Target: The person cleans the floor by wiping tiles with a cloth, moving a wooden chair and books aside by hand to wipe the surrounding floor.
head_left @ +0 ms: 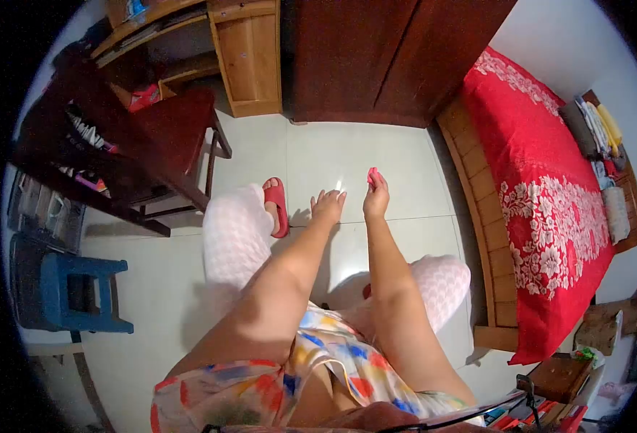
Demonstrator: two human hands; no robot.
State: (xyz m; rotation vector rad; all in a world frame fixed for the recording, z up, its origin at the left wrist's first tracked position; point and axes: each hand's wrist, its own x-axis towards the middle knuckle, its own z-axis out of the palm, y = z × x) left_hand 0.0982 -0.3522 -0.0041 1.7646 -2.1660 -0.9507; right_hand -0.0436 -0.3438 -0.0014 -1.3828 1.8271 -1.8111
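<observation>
My left hand (pixel 327 207) is stretched out over the floor with its fingers apart, and it holds nothing that I can see. To its right, my right hand (pixel 377 198) is closed on a small pink object (pixel 372 173), which sticks up past the fingertips. Its kind is too small to make out, and part of it is hidden by the fingers. The two hands are apart from each other. A red slipper (pixel 281 209) is on my foot, left of my left hand.
White floor tiles (pixel 318 155) lie below my hands. A dark wooden chair (pixel 167 137) and a blue stool (pixel 84 292) stand on the left. Ahead are a wooden desk (pixel 246 58) and a dark red cabinet (pixel 361 58). A bed with a red floral cover (pixel 542 224) is on the right.
</observation>
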